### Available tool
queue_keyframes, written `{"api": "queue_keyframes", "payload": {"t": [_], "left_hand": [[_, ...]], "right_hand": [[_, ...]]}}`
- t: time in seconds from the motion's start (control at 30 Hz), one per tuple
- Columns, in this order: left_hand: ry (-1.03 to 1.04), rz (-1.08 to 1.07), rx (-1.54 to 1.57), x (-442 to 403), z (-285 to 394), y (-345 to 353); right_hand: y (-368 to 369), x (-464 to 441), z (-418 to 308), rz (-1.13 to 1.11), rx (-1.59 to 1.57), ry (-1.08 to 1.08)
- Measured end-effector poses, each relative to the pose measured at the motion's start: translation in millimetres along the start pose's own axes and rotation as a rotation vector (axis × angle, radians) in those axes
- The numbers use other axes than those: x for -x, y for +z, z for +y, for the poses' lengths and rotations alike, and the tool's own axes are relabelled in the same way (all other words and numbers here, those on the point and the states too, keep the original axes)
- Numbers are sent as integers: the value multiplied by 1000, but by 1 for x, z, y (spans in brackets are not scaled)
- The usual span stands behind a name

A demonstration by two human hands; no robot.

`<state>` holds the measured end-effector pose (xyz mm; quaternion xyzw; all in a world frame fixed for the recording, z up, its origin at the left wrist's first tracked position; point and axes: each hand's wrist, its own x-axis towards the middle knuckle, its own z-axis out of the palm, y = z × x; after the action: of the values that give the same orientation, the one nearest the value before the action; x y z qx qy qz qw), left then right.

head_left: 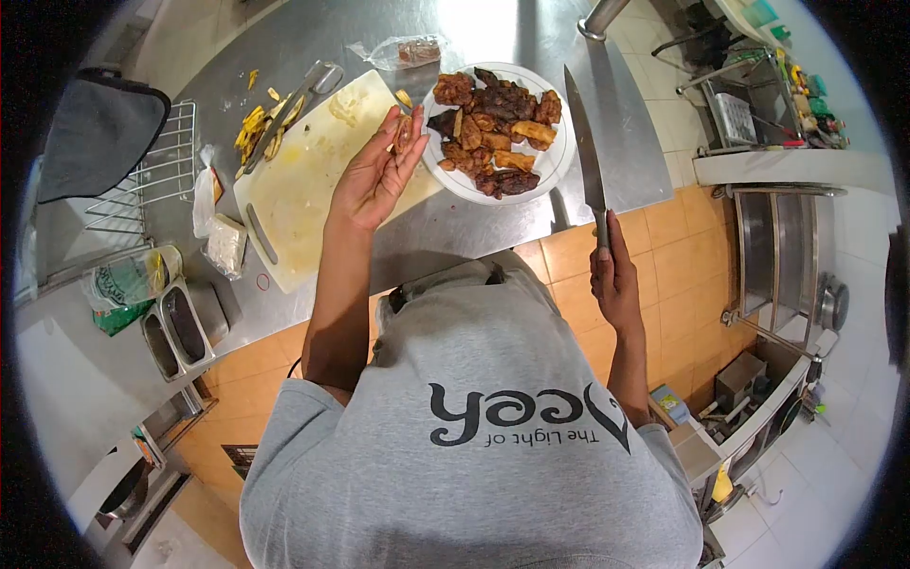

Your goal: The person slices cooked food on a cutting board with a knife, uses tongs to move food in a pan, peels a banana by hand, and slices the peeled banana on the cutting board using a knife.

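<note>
My left hand (374, 180) is raised over the right side of the cutting board (308, 204), its fingers closed on a small reddish-brown piece of food (404, 135). Just right of it, a white plate (566, 142) bears several browned, fried-looking food pieces (502, 109). In my right hand (614, 275) is a large kitchen knife (586, 142), gripped by its handle. The blade points away from me, beside the plate and above the table's right part. The cutting board is pale and stained.
Yellow peels (254, 133) and another metal blade-like tool (284, 119) lie at the board's far left. A clear plastic packet (408, 52) rests behind the board. A wrapped white block (226, 247) sits left of it on the steel table (379, 256). Metal containers (185, 318) stand lower left.
</note>
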<state>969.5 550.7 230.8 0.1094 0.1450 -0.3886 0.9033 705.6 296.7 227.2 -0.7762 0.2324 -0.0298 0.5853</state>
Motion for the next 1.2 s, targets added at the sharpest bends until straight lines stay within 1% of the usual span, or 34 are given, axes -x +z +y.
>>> {"api": "queue_keyframes", "payload": {"t": [0.07, 0.17, 0.27, 0.3, 0.4, 0.43, 0.53, 0.57, 0.67, 0.7, 0.77, 0.8, 0.83, 0.9, 0.93, 1.03, 1.13, 1.2], "left_hand": [[81, 58, -93, -1, -4, 5], [375, 180, -611, -8, -18, 14], [641, 140, -1003, -22, -33, 17], [706, 67, -1119, -30, -37, 18], [696, 2, -1227, -46, -68, 21], [781, -49, -1249, -55, -80, 15], [854, -109, -1529, -69, -100, 9], [991, -184, -1782, -73, -101, 9], [1112, -116, -2184, -75, -112, 1], [1104, -62, -2177, -74, -114, 3], [1187, -13, -2197, -71, -114, 6], [1226, 20, -2209, -68, -114, 8], [1261, 24, -2154, -70, -111, 4], [1275, 54, -2156, -69, -105, 2], [1283, 64, -2157, -68, -103, 3], [1263, 128, -2180, -59, -99, 3], [1220, 197, -2171, -41, -94, 4], [1210, 260, -2156, -28, -87, 0]], "right_hand": [[-1, -3, 1, 7, 19, 12], [-5, -7, 8, 29, 15, -34], [-13, -13, 8, 61, 88, -38], [-16, -15, 9, 74, 105, -39], [-27, -24, 17, 113, 195, -71], [-30, -28, 21, 128, 252, -98], [-39, -41, 29, 193, 501, -222], [-42, -44, 32, 216, 597, -270], [-47, -56, 45, 267, 707, -253], [-48, -60, 45, 266, 717, -237], [-50, -69, 47, 248, 730, -208], [-49, -73, 48, 254, 735, -221], [-50, -77, 48, 257, 740, -235], [-50, -89, 47, 241, 768, -242], [-49, -94, 47, 246, 804, -289], [-46, -108, 49, 267, 874, -401], [-40, -113, 46, 278, 875, -460], [-39, -113, 44, 264, 886, -459]]}}
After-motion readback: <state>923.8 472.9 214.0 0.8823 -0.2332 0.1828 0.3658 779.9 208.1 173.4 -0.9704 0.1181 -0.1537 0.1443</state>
